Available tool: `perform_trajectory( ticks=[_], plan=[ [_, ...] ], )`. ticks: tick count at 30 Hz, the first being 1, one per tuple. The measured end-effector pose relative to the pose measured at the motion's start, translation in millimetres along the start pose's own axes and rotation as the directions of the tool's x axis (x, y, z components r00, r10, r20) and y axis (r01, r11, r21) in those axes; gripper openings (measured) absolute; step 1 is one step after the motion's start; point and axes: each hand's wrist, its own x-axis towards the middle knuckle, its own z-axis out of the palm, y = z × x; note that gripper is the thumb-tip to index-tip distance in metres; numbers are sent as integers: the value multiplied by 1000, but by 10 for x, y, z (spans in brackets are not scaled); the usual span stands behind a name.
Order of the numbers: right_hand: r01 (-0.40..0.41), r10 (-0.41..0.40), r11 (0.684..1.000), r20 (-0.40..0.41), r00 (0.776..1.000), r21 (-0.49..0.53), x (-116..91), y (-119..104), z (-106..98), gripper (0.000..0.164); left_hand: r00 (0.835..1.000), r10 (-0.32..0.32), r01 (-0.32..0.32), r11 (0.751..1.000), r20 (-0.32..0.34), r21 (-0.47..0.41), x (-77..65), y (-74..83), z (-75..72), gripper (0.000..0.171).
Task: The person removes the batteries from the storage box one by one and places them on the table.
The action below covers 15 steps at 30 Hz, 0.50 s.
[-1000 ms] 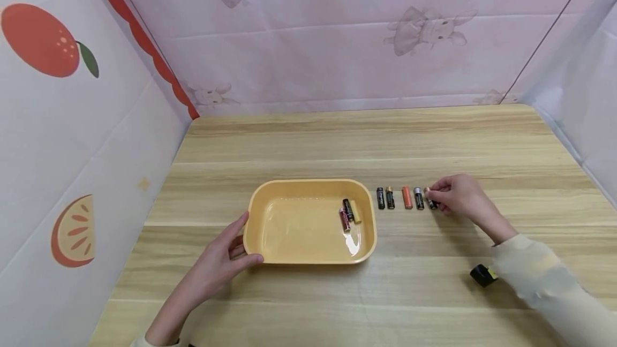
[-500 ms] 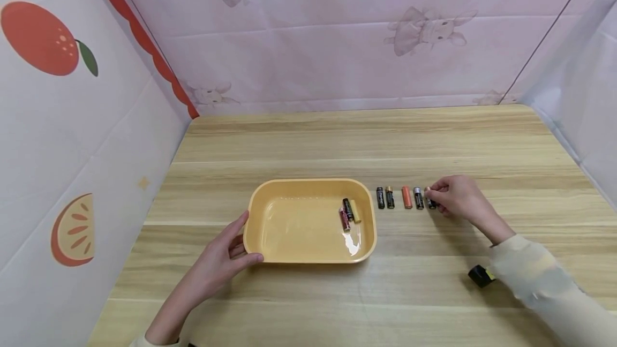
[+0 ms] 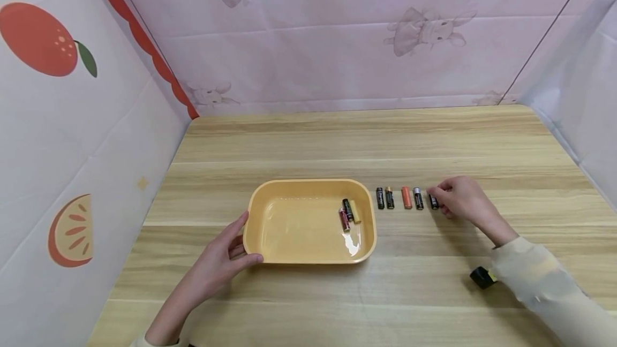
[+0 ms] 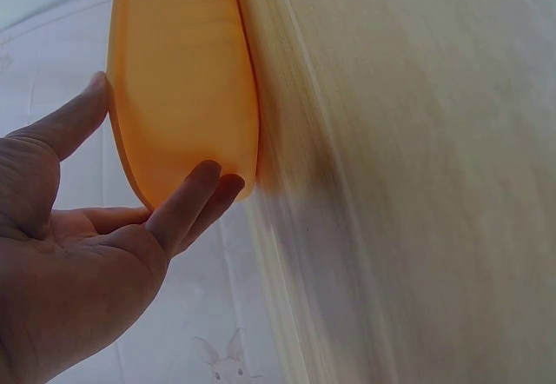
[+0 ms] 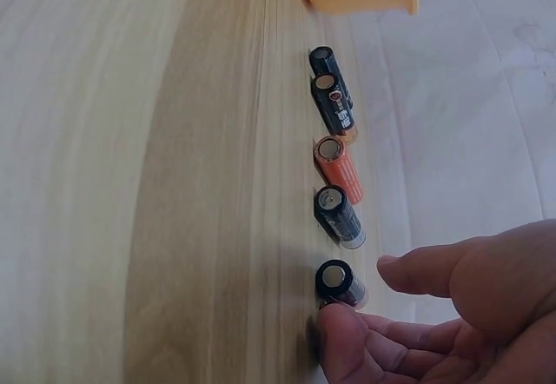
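My left hand (image 3: 219, 261) holds the left end of a yellow plastic tray (image 3: 308, 259), its thumb at the near rim and several fingers against the outer wall. My right hand (image 3: 460, 197) is at the rightmost battery (image 3: 434, 202) of a row on the table. In the right wrist view a fingertip touches this black battery (image 5: 343, 281), while the thumb stands a little apart from it. To its left lie a black battery with a silver end (image 3: 418, 198), an orange battery (image 3: 407, 197), a black-and-copper battery (image 3: 389, 197) and a black battery (image 3: 380, 198).
Inside the tray's right side lie a dark red battery (image 3: 344, 220), a black battery (image 3: 347, 209) and a yellow battery (image 3: 355, 212). A small black object (image 3: 482, 277) is at the right sleeve (image 3: 535, 277). Printed cloth (image 3: 337, 68) stands behind the wooden table (image 3: 308, 143).
The rightmost battery has shifted slightly right, away from the silver-ended one, and more of it shows as the right thumb moves off it. The left hand and tray stay put.
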Motion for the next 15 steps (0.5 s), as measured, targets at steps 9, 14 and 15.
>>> perform_trajectory(
  ticks=[9, 14, 15],
  plan=[
    [-7, 7, 1000, -1, 1000, 3, -10, 10, -8, 36, 1000, 10, -10, 1000, 4, -10, 5, -30, 5, 98],
    [-4, 4, 1000, -7, 1000, -2, -20, 20, -15, 38, 1000, 17, -17, 1000, -1, 2, 9, -41, 8, 98],
    [-3, 3, 1000, -7, 1000, -3, -21, 23, -17, 39, 1000, 17, -17, 1000, -2, 2, 10, -42, 8, 98]
  ],
)
